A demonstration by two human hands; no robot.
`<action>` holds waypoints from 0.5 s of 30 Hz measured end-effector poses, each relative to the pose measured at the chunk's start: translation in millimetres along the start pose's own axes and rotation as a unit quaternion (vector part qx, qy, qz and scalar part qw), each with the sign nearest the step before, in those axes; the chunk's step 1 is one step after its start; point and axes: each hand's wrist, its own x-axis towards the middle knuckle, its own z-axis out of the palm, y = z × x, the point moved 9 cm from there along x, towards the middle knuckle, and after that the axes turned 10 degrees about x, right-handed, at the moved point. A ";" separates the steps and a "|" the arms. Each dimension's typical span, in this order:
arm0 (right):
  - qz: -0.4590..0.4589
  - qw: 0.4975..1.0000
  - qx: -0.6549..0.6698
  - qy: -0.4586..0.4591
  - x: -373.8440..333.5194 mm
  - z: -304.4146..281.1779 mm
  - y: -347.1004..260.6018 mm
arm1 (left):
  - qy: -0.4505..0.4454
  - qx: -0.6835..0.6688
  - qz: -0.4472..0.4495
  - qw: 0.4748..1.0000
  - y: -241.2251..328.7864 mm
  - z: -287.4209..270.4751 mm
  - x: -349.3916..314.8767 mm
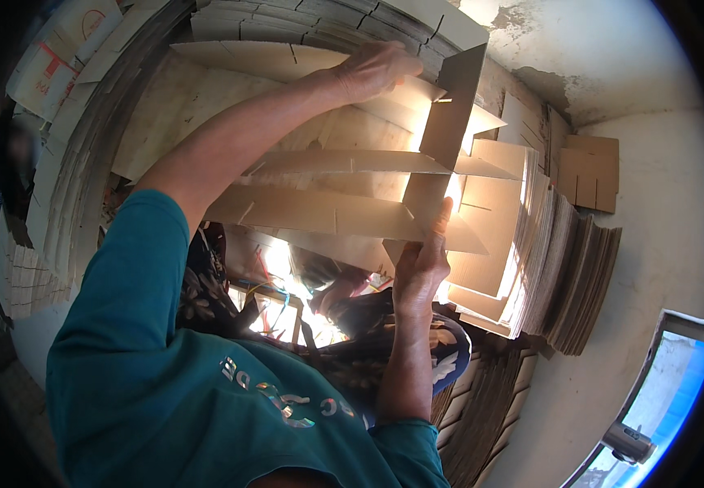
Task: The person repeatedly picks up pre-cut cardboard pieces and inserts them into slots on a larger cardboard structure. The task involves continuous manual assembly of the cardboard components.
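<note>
Three long, slotted cardboard strips lie side by side: a near strip, a middle strip and a far strip. A shorter cardboard cross strip stands across them at their right ends, its slots meeting theirs. My left hand reaches over to the far strip, its fingers closed around that strip close to the crossing. At the near end of the cross strip, my right hand grips the cardboard, thumb pointing up along it. The fingers of my right hand are partly hidden behind the strip.
Stacked flat cardboard pieces stand at the right by the wall. More cardboard stacks line the left and the far side. A pale board lies beneath the strips. Bright light falls on the floor between my legs.
</note>
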 end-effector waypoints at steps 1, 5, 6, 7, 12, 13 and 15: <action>-0.004 1.000 0.002 -0.001 -0.5 -0.1 -0.6 | 0.003 -0.001 0.001 1.000 5.0 -4.6 0.1; 0.004 1.000 0.011 -0.004 -2.7 -1.3 -2.1 | 0.033 -0.028 0.014 0.999 15.5 -15.6 -2.4; 0.014 1.000 0.002 -0.015 -2.8 -0.4 -0.3 | 0.042 -0.037 0.024 0.998 20.2 -20.3 -2.9; 0.025 0.999 -0.007 -0.027 -2.4 0.1 1.9 | 0.052 -0.046 0.033 0.997 25.2 -25.1 -4.0; 0.031 0.998 -0.020 -0.048 -4.4 -1.1 6.8 | 0.074 -0.086 0.050 0.992 46.3 -43.0 -5.0; 0.017 0.999 -0.016 -0.044 -5.3 -2.7 4.5 | 0.073 -0.105 0.025 0.991 44.9 -47.3 -5.7; -0.005 1.000 -0.011 -0.029 -6.7 -6.8 2.1 | 0.078 -0.130 0.004 0.988 48.3 -61.4 -5.6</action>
